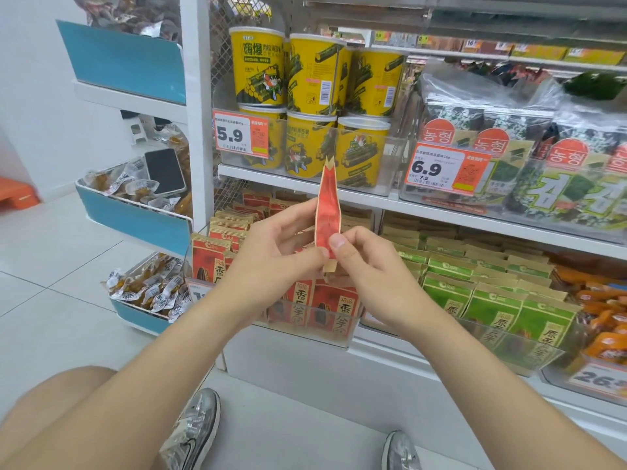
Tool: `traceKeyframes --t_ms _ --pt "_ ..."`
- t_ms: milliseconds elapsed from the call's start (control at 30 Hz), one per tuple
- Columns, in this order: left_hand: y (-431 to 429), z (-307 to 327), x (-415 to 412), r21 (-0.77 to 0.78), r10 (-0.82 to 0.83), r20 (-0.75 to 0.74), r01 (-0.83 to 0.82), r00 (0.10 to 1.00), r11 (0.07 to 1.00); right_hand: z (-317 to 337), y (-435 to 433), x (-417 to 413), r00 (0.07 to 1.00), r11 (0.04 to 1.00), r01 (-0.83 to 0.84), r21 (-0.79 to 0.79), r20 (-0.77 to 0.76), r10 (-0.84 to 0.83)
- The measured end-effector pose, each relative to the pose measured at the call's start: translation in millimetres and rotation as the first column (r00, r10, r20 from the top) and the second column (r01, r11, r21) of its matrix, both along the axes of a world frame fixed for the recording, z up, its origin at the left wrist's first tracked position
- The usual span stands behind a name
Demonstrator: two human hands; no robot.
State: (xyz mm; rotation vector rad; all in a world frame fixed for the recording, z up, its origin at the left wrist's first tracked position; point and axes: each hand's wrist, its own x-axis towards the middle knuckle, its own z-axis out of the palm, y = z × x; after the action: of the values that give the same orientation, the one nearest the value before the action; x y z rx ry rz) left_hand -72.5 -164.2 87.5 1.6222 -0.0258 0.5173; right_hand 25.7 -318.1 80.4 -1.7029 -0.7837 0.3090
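Holding a red sunflower-seed packet (327, 206) upright in front of the shelves, I have it turned edge-on to me, so I see its narrow side and the notched tan seal at the top. My left hand (271, 256) grips its lower part from the left, with the fingers curled behind it and the thumb tip against its near edge. My right hand (368, 266) pinches the same lower end from the right – the thumb lies flat on the red face, the forefinger bends over behind. The two thumbs almost meet there, and the tan bottom seal sticks out just beneath them.

The packet is in the air, above the clear bin of matching red packets (325, 308) on the low shelf and touching none of them. Just to the right of that bin stand rows of green packets (488, 300), and further right lie orange snack packs (600, 307).

On the shelf above, behind the packet's tip, stand stacked yellow seaweed-roll tubs (312, 76) with a 5.9 price tag (240, 135). Beside them are bagged seaweed packs (543, 171) with a 6.9 price tag (441, 169).

On the blue side rack (135, 218) at the left, a phone (165, 171) lies face up on wrapped snacks. My silver shoes (193, 432) rest on the pale tiled floor (51, 266) – I am low, close to the shelves.
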Motion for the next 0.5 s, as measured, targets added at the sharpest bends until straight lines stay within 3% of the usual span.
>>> traceKeyframes --t_ms 200,500 --pt "4.1 -2.1 0.4 0.046 -0.064 -0.001 0.064 0.998 0.997 0.6 -4.8 1.4 0.998 0.997 -0.037 0.063 -0.049 0.04" --pt "8.3 -6.7 4.4 -0.063 -0.121 -0.04 0.118 0.992 0.991 1.3 -4.8 4.2 0.986 0.997 -0.029 0.068 -0.159 0.039"
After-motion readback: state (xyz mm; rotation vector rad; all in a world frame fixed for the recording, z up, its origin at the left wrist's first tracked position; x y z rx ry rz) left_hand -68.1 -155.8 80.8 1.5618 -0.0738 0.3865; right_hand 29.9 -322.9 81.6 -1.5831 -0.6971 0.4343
